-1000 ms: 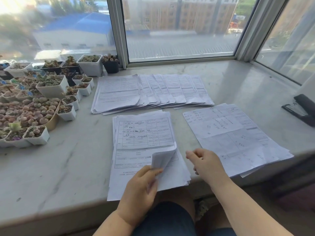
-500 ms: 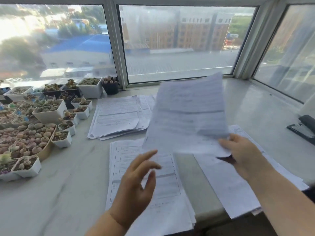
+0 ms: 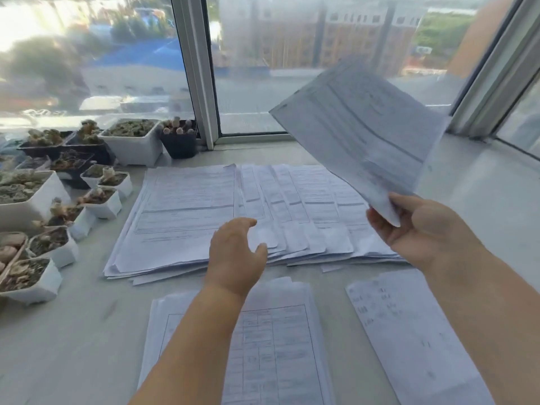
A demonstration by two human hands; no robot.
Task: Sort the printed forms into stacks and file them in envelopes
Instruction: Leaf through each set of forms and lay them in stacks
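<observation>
While the right hand (image 3: 420, 229) pinches 1 sheet (image 3: 362, 127) aloft at 2 o'clock, the left hand (image 3: 236, 255), fingers loosely spread, hovers over fanned forms (image 3: 187, 211) at 12 o'clock.

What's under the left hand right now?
The left hand hovers open over the fanned row of forms, near its front edge. Whether it touches them can't be told. The sheet corners directly beneath the hand are covered.

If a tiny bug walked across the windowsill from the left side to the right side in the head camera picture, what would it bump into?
Little plant pots → fanned row of forms → left hand → right hand gripping a lifted sheet.
</observation>
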